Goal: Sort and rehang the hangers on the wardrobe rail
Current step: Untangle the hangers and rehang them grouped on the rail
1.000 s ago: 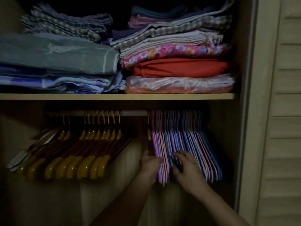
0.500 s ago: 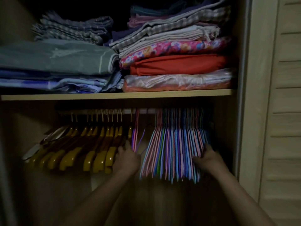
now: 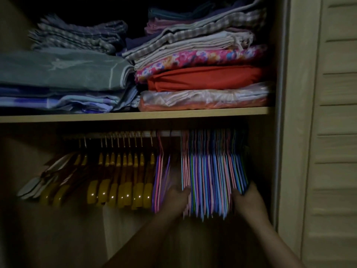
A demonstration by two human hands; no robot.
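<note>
It is dim in here, and both hands are up at the big bunch of thin coloured hangers (image 3: 212, 175) that hangs from the wardrobe rail (image 3: 168, 133) toward its right end. The left hand (image 3: 176, 198) is pushed in at the left edge of that bunch, its thumb lying against the outermost pink hangers; the fingers go in behind them and are blurred, so I cannot tell whether they curl round anything or simply press. The right hand (image 3: 246, 200) cups the right edge of the bunch near the lower ends, fingers wrapped round the outer blue ones, so the pack sits squeezed between the two hands. Just left of the left hand a few thin pink and purple hangers (image 3: 160, 180) hang apart from the main bunch, with a small gap between. Further left along the rail is a row of yellow wooden hangers (image 3: 123, 182), and at the far left some paler ones (image 3: 38, 185) splay out at an angle. Above the rail runs a shelf (image 3: 135, 115) stacked with folded linens (image 3: 202, 78).
</note>
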